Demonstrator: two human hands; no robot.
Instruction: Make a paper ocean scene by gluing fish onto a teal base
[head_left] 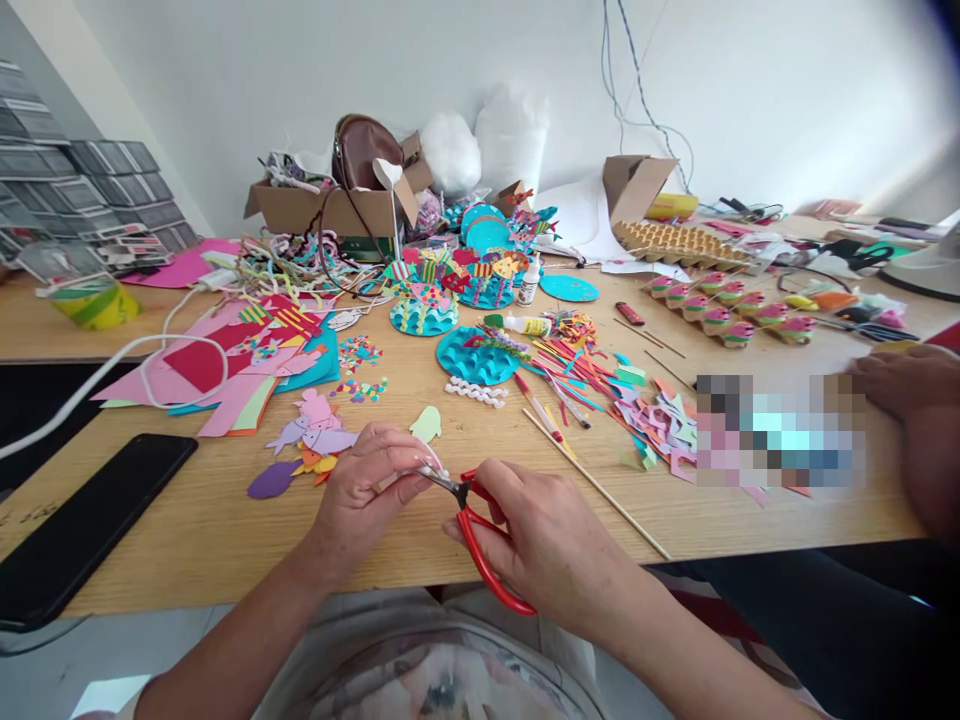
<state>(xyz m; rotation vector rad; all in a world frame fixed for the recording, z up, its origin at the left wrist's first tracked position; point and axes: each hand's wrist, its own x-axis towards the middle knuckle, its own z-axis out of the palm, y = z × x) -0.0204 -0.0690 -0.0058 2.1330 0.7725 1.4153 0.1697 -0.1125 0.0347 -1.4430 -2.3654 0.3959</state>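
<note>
My left hand pinches a small whitish piece, perhaps to steady it beside the blades; my right hand is clamped on red-handled metal scissors.

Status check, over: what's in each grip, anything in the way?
Right grip on red-handled scissors. Left grip pinching small pale piece at blades. Thin stick nearby, clear of both.

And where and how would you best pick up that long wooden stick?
Probably near the middle of the stick, from above, with fingertips on either side: it is thin and straight, lies flat on the table, and should balance best there.
</note>
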